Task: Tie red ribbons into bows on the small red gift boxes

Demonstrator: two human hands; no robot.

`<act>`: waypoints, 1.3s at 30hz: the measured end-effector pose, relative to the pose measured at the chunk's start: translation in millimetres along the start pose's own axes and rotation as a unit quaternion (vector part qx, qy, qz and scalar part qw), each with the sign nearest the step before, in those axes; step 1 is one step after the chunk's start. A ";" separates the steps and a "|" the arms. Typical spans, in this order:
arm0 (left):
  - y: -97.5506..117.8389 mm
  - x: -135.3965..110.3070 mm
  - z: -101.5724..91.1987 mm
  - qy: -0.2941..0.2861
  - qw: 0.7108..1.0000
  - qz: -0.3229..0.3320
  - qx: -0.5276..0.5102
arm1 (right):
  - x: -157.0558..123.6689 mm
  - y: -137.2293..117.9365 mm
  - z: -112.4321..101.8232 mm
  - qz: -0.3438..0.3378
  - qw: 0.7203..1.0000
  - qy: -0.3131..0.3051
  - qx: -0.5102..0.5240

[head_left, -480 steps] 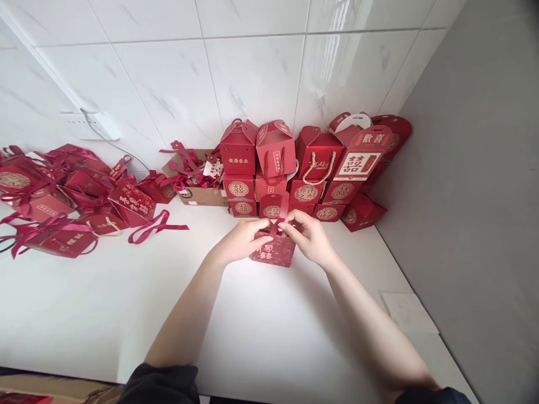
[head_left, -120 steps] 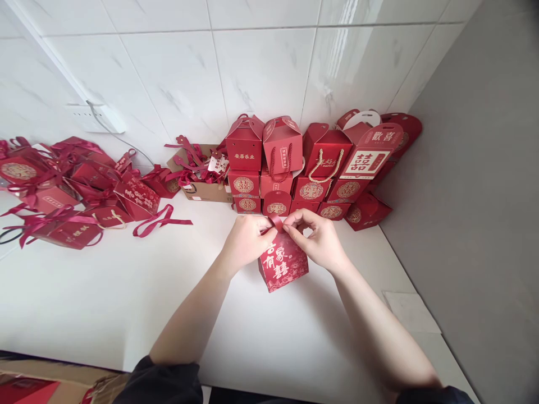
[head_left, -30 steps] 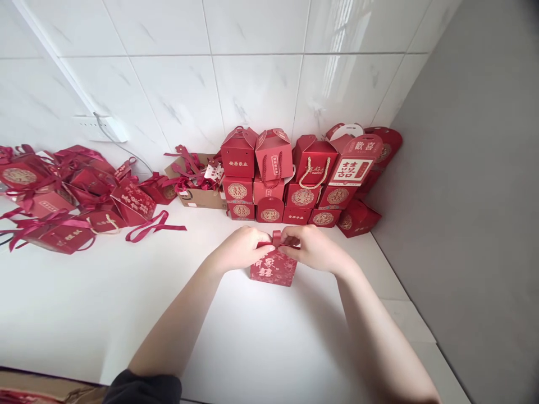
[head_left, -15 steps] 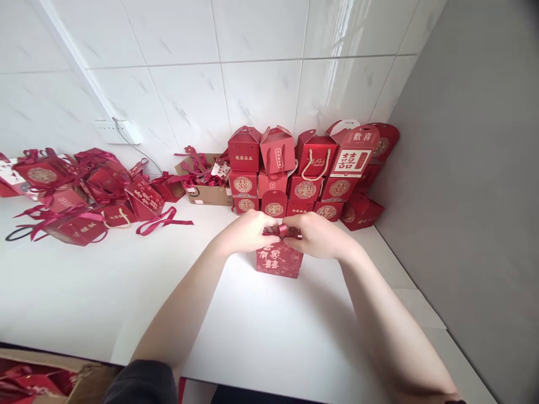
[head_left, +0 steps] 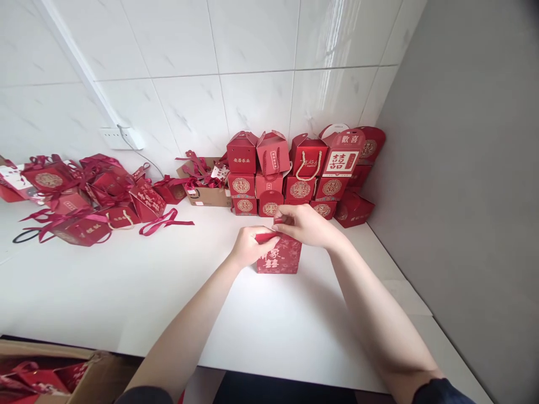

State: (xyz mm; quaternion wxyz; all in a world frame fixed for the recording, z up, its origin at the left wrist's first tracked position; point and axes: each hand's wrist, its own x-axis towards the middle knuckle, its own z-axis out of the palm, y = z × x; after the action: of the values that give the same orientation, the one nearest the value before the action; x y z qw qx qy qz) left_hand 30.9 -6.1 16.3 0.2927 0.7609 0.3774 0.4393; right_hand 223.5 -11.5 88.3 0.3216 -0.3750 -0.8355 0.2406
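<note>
gripped at its l. side by l. hand (head_left: 247,247), w/ red strip (head_left: 278,220) atop apparently pinched by r. hand (head_left: 308,224), red box (head_left: 279,261) is stood upright on white table (head_left: 252,320), directly beneath both, top running l.-r.

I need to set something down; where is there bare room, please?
White tabletop is bare between its near edge and ribboned gift boxes, and between the forearms before the held gift box; stacked boxes crowd the wall.
</note>
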 end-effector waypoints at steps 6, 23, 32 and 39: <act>-6.2 -7.5 1.8 0.033 0.999 -0.015 -0.019 | 0.9 -2.1 1.3 -0.016 1.000 0.007 -0.002; -4.5 -20.0 -0.1 0.058 0.992 -0.089 -0.066 | 4.4 2.4 1.5 -0.018 0.995 -0.073 -0.070; 10.8 7.3 -13.8 0.017 0.999 -0.024 0.028 | 1.7 1.2 -2.4 0.007 0.996 -0.030 -0.083; 2.7 45.8 -14.7 -0.005 0.991 0.025 0.130 | 1.1 17.2 -17.4 0.058 0.997 -0.018 -0.037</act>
State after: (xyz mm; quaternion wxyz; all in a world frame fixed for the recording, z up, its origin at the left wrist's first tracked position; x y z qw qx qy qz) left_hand 33.8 32.2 45.5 0.1822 0.8037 0.4110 0.3898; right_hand 243.6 2.6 89.4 0.2784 -0.4301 -0.8261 0.2345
